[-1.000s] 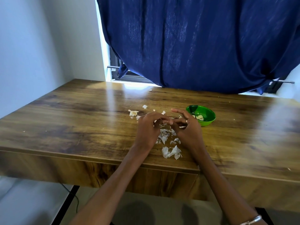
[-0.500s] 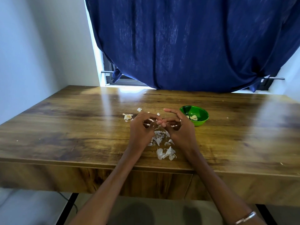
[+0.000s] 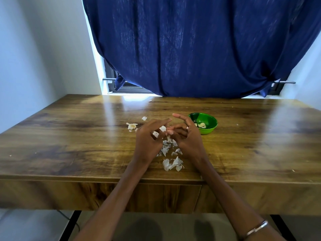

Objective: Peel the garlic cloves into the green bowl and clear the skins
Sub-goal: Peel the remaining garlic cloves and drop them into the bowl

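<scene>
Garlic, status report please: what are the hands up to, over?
Left hand and right hand both pinching a garlic clove, mid-peel. Green bowl holds a few peeled cloves. Loose skins litter the table; bowl path open.

The desk (image 3: pixel 69 136) is wood-grain brown with a smooth, glossy top that mirrors the window light in pale streaks near its far edge. The green bowl (image 3: pixel 206 130) looks like shiny plastic, and the peeled cloves (image 3: pixel 202 125) in it are pale and smooth. The garlic skins (image 3: pixel 172 164) near the front edge are thin, papery, matt white flakes; the garlic clove (image 3: pixel 155 134) pinched in the left hand (image 3: pixel 147 141) shows the same dry husk. The navy curtain (image 3: pixel 199 49) is matt woven cloth with a slubby texture. The bracelet (image 3: pixel 256 229) and ring (image 3: pixel 187 127) are polished metal.
</scene>
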`<state>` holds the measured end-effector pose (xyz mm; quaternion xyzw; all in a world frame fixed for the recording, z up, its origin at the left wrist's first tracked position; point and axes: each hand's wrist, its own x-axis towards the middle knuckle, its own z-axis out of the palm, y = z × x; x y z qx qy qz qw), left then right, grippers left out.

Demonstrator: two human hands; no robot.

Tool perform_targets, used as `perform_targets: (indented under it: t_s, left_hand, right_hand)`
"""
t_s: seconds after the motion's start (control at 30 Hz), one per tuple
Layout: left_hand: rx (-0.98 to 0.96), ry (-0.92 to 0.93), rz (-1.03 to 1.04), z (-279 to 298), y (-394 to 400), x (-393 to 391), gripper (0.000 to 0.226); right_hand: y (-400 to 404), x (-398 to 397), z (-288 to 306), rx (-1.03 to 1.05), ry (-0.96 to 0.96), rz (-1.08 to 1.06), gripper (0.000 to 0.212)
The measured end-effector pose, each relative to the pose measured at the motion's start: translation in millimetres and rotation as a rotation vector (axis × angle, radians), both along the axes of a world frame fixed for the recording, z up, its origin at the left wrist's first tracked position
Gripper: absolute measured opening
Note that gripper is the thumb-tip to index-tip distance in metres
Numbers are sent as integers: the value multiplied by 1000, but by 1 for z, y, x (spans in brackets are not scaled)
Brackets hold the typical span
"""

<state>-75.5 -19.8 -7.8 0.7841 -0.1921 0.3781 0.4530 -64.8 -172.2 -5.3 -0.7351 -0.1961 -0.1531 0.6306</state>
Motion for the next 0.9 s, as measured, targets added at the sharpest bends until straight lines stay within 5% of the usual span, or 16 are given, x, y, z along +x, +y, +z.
perform_targets:
  t_s: [0.47, 0.9]
  left_hand:
    - [-36, -65, 69, -2, 4, 4, 23]
    - [-145, 220, -39, 0, 0, 4, 10]
  right_hand:
    - [-3, -4, 7, 75, 65, 126, 56]
    - [-3, -4, 2, 34, -41, 55, 44]
